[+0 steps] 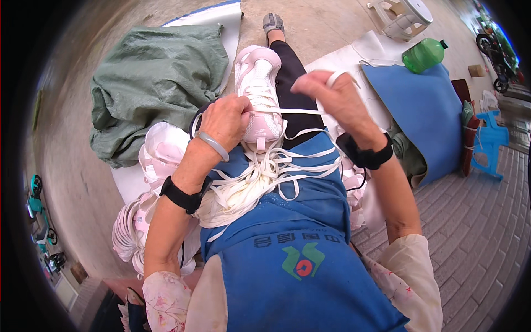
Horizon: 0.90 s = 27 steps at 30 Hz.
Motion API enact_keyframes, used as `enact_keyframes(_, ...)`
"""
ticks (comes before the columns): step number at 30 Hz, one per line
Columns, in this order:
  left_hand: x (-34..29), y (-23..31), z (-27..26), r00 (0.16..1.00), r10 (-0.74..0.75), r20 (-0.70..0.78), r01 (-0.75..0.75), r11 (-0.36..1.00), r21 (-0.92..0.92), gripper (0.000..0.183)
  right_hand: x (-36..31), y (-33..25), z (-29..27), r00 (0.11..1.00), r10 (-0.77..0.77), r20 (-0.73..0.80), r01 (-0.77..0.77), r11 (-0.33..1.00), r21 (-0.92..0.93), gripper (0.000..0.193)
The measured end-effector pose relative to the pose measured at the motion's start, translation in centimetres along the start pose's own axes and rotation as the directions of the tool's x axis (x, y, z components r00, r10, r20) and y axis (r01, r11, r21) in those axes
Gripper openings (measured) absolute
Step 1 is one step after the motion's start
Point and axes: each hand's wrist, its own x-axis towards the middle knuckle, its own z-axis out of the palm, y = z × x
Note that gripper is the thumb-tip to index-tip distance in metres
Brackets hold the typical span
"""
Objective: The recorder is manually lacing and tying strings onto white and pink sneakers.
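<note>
A pale pink and white sneaker point(262, 123) lies across my lap with its toe pointing away from me. White lacing crosses its upper part. My left hand point(224, 120) is closed at the sneaker's left side, fingertips against the lacing edge. From there a white shoelace point(298, 111) stretches right, toward my right hand point(340, 102). That hand is raised beside the sneaker, its fingers curled with lace looped about them. Below the heel, a tangled bundle of loose white laces point(238, 193) rests on my blue apron point(287, 299).
More pink-white sneakers point(166, 146) are piled at my left, with others partly hidden at my right. A green woven sheet point(157, 88) lies far left. On the right are a blue mat point(415, 110), a green bottle point(423, 55), a white stool point(402, 17) and a blue stool point(488, 145).
</note>
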Motion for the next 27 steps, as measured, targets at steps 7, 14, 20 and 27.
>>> enact_keyframes(7,0.1,-0.3,0.0,0.996,-0.060,0.068,0.067,0.990,-0.121,0.015,-1.5,5.3,5.1,0.993,-0.113,0.040,0.119,0.937,-0.327,0.018)
enact_keyframes(14,0.1,-0.7,0.8,0.998,0.049,-0.042,-0.053,0.992,-0.112,0.010,-0.5,5.5,5.5,0.975,-0.219,0.029,0.211,0.886,-0.412,0.017)
enact_keyframes(20,0.0,-0.7,0.6,0.978,0.186,-0.094,-0.195,0.977,-0.092,0.006,-1.2,5.3,6.0,0.974,-0.215,0.072,0.221,0.832,-0.509,0.015)
enact_keyframes(27,-0.4,-1.1,0.7,0.976,0.190,-0.111,-0.204,0.969,-0.139,0.006,-1.0,4.5,6.0,0.976,-0.210,0.049,0.192,0.744,-0.640,0.013)
